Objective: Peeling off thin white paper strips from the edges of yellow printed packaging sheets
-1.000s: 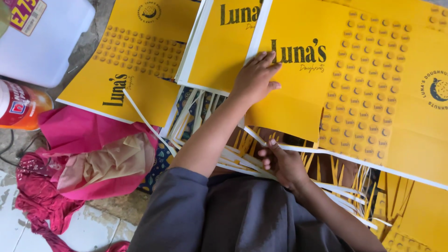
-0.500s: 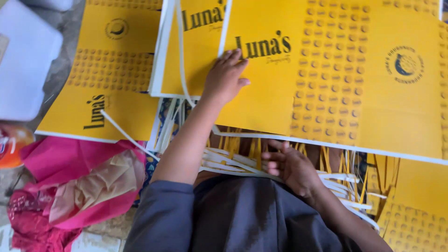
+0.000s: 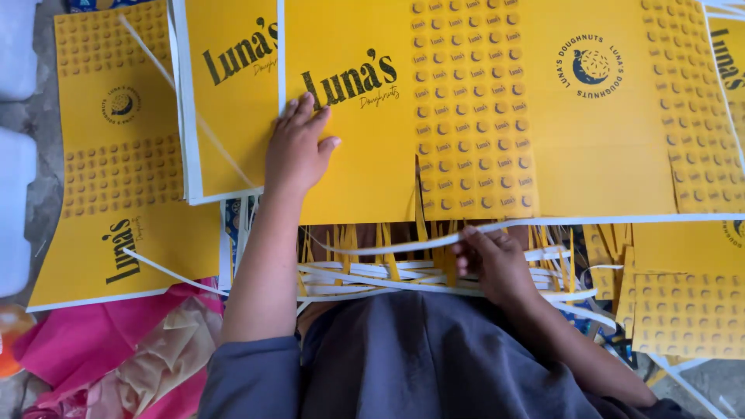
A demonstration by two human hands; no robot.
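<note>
1. Left hand (image 3: 299, 151) lay palm down with its fingers spread flat on the big yellow printed sheet (image 3: 481, 116), near that sheet's lower left part, gripping nothing and only pressing on the card.
2. Right hand (image 3: 493, 260) sat just below the sheet's lower white edge, fingers curled shut around a thin white paper strip (image 3: 403, 247) that ran leftward from the hand along that edge.
3. That large sheet stretched across the upper middle and right of the head view, printed with rows of small round marks and a dark round emblem; its lower edge hung over the person's lap.
4. A second yellow sheet (image 3: 233, 101) lay to the left, partly tucked under the large one, its white border showing beside the left wrist.
5. A third yellow sheet (image 3: 116, 194) lay further left on the floor (image 3: 31, 116), well apart from both hands, with a loose white strip crossing its lower corner.
6. Beneath the large sheet, between the two forearms, a tangle of white and yellow offcut strips (image 3: 372, 275) was heaped over the lap, touching the right hand.
7. Grey clothing (image 3: 419, 357) filled the bottom centre of the view.
8. Pink cloth (image 3: 85, 341) with crumpled brownish wrap on it lay at lower left, beside the left elbow.
9. More yellow printed pieces (image 3: 683, 310) lay at lower right, near the right forearm.
</note>
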